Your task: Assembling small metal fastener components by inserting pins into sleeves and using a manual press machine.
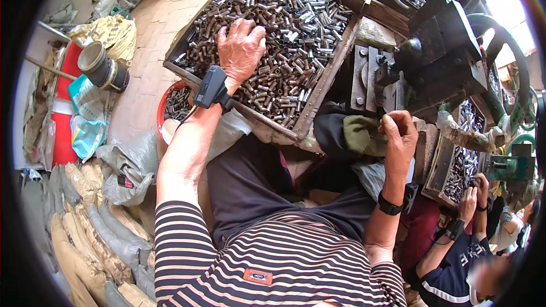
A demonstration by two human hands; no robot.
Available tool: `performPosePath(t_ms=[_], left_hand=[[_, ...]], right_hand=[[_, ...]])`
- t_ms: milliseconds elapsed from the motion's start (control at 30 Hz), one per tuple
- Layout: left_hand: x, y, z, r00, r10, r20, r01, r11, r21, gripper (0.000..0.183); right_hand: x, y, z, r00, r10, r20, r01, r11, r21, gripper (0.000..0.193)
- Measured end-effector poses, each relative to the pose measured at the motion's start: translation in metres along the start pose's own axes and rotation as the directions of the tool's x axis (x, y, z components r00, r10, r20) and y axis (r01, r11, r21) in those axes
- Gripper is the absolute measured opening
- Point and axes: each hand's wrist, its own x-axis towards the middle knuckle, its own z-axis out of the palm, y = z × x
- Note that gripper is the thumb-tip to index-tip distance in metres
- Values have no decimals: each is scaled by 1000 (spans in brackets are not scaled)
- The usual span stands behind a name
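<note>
A wooden tray (324, 94) is heaped with short metal tubes (278, 51), brownish on the near left and shinier toward the far right. My left hand (242, 48) rests palm down on the brown tubes with its fingers curled; the fingertips are hidden, and what they grip cannot be made out. To the right, my right hand (399, 131) is held up with thumb and fingers pinched together, just below the tooling of a dark metal press (392, 74). Anything in that pinch is too small to name. A dark and olive cloth (364, 135) lies beside it.
A red tub (177, 102) of small metal pieces stands by the tray's near left corner. Full sacks (85, 222) fill the lower left. On the right, a co-worker's hands (475, 196) are at another tray (435, 179), below a green handwheel press (512, 165).
</note>
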Motion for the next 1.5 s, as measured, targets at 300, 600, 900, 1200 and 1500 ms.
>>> performPosePath(t_ms=[300,600,900,1200,1500], left_hand=[[-12,-3,-1,992,-125,-16,126,992,13,26],[-15,-7,-2,965,-260,-36,262,963,68,28],[-12,-10,-9,950,-295,-101,305,947,103,29],[-16,-26,-14,932,-343,-113,358,922,146,31],[34,9,-29,973,-210,-90,211,978,-7,40]], right_hand=[[-6,11,26,981,49,187,-55,998,26,10],[-16,4,12,985,65,157,-65,998,-6,10],[-19,11,16,974,74,214,-85,995,44,10],[-24,22,19,972,75,224,-92,994,64,10],[-24,26,19,967,102,235,-108,994,14,12]])
